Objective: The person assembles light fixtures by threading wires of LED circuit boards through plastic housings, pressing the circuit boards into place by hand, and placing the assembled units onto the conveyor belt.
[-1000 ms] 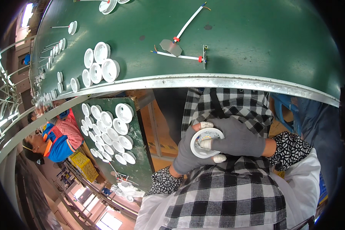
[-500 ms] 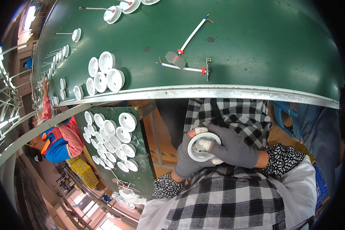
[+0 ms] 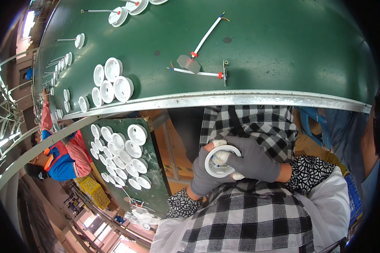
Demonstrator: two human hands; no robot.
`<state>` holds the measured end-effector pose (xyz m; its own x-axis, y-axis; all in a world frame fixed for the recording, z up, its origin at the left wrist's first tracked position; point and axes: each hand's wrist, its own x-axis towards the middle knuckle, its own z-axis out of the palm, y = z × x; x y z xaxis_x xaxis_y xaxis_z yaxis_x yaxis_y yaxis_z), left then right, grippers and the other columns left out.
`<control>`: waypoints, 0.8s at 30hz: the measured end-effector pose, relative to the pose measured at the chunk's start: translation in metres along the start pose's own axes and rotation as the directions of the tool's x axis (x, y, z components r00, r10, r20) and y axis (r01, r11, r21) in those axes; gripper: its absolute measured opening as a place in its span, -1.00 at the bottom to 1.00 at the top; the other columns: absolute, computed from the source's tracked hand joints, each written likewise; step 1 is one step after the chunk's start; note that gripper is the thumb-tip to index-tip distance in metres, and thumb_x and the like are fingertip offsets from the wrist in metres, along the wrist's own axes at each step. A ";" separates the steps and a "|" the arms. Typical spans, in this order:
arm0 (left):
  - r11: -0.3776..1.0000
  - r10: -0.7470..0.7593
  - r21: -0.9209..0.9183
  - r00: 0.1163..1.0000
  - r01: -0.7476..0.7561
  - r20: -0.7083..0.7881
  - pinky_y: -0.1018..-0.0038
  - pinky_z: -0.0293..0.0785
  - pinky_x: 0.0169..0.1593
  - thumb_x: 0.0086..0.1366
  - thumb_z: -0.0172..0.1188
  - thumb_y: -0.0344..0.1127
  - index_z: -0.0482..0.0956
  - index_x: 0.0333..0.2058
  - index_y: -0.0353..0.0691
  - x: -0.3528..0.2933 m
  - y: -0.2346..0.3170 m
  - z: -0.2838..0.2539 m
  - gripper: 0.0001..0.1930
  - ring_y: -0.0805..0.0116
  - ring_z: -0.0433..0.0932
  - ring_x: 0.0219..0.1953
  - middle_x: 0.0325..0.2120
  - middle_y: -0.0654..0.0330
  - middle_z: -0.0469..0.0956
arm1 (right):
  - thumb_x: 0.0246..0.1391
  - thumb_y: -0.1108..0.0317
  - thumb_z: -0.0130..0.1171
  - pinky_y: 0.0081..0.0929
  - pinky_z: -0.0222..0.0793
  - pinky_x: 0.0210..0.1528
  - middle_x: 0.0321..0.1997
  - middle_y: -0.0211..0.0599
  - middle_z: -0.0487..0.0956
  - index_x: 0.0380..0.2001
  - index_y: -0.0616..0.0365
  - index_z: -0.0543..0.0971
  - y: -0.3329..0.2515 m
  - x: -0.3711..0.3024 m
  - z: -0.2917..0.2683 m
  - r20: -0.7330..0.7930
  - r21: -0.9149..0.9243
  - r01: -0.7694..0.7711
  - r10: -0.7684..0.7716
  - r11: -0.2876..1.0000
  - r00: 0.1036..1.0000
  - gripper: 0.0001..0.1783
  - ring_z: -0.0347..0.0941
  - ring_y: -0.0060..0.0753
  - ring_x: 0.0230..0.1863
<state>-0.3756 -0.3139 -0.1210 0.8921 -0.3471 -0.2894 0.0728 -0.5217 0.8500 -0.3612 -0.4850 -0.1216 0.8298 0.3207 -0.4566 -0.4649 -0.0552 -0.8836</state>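
Note:
At my lap, a round white plastic lamp housing [image 3: 218,168] faces up between my two gloved hands. Small electronic parts show inside its rim. My left hand [image 3: 201,173], in a grey glove, is wrapped round the housing's left side and underside. From the right my right hand [image 3: 257,158] grips it too, its taped thumb reaching over the rim into the inside. Part of the interior is hidden by that thumb. On the green table ahead lie a grey eight-sided board with a white cable [image 3: 189,64] and a second board standing on edge [image 3: 224,75], also cabled.
The metal table edge [image 3: 240,98] runs just beyond my hands. Several white housings [image 3: 123,89] stand at its left, with cabled ones [image 3: 118,17] farther back. A lower green board [image 3: 154,185] on my left carries many more. Another person [image 3: 65,158] works at far left.
The view has shifted slightly, so the table things sit a little farther left. My hands keep their hold on the housing; the right thumb has moved slightly, showing more of the inside.

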 end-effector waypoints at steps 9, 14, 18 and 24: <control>0.993 0.118 0.002 0.993 -0.118 -0.019 0.39 0.47 0.00 -0.34 0.64 -0.15 0.26 0.03 -0.32 0.017 0.011 -0.017 -0.05 0.32 0.51 -0.08 -0.11 0.11 0.46 | 0.09 0.14 0.11 -0.36 0.38 0.04 -0.09 -0.08 0.54 0.15 0.15 0.34 -0.022 0.016 -0.044 0.404 -0.115 0.067 -0.015 0.991 0.915 -0.42 0.49 -0.24 -0.04; 0.920 0.360 0.236 0.913 -0.313 -0.194 0.32 0.37 0.00 -0.48 0.63 0.08 0.19 0.06 -0.28 0.045 0.044 -0.045 0.13 0.15 0.32 -0.03 -0.11 0.03 0.24 | 0.00 0.33 0.17 -0.58 0.42 -0.12 -0.24 -0.31 0.57 0.02 0.17 0.45 -0.054 0.007 -0.099 0.167 -0.069 0.309 -0.294 0.949 0.941 -0.54 0.50 -0.59 -0.20; 0.991 0.079 -0.073 0.929 -0.113 -0.363 0.28 0.23 0.18 0.08 0.36 -0.30 0.03 0.24 -0.36 0.030 0.089 -0.049 -0.15 0.13 0.29 0.09 0.07 0.00 0.23 | -0.13 0.44 0.24 -0.43 0.41 -0.34 -0.38 -0.35 0.54 -0.19 0.00 0.57 -0.083 0.013 -0.154 -0.275 -0.808 0.280 -0.753 0.518 0.598 -0.67 0.50 -0.32 -0.37; 0.983 0.017 -0.176 0.972 -0.060 -0.234 0.42 0.28 0.08 0.19 0.21 -0.42 0.20 0.16 -0.33 0.036 0.089 -0.024 -0.42 0.32 0.35 -0.05 -0.12 0.14 0.36 | -0.10 0.40 0.07 -0.34 0.36 -0.39 -0.47 -0.33 0.37 -0.24 -0.05 0.56 -0.052 0.044 -0.206 -0.217 -0.973 -0.169 -0.879 0.159 0.424 -0.73 0.40 -0.31 -0.36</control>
<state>-0.3261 -0.3540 -0.0456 0.9729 -0.1636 -0.1637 0.0968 -0.3546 0.9300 -0.2372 -0.6623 -0.1174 0.8279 -0.0207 0.5605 0.0862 -0.9828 -0.1636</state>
